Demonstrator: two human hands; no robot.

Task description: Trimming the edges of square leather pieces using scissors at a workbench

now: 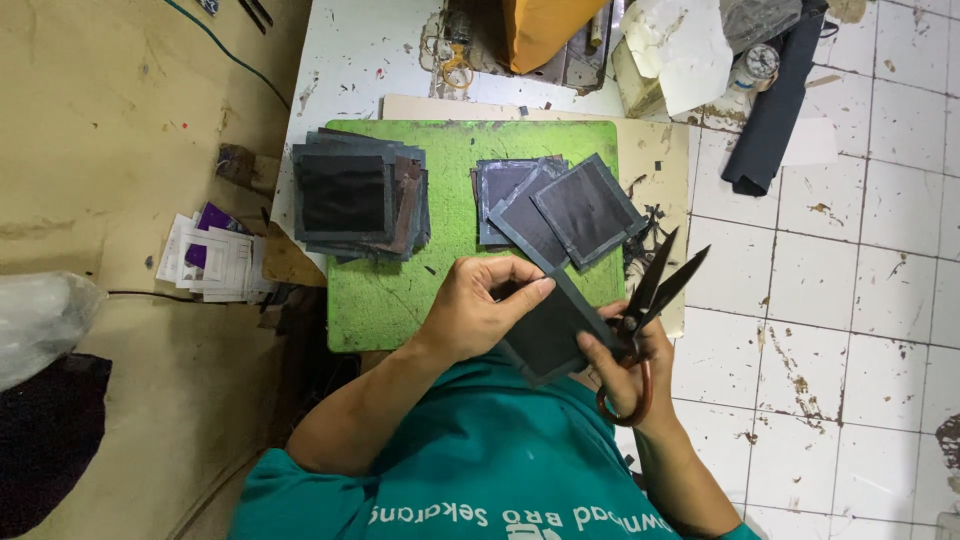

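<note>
My left hand (pixel 478 305) grips a dark square piece of material (pixel 555 330) by its upper left edge, just over the near edge of a green cutting mat (pixel 455 160). My right hand (pixel 628 362) holds large black scissors (pixel 660 285) with brown handle loops, blades parted and pointing up and right, while its fingers also touch the square's right side. On the mat lie a tall stack of dark squares (pixel 355 195) at the left and a few overlapping dark squares (pixel 560 210) at the right.
The mat rests on a white, paint-chipped table (pixel 350 60) with a beige board (pixel 660 160) under it. Clutter, an orange object (pixel 545 30) and a dark roll (pixel 775 110) sit at the far end. Paper cards (pixel 215 260) lie left; white floor tiles (pixel 850 300) right.
</note>
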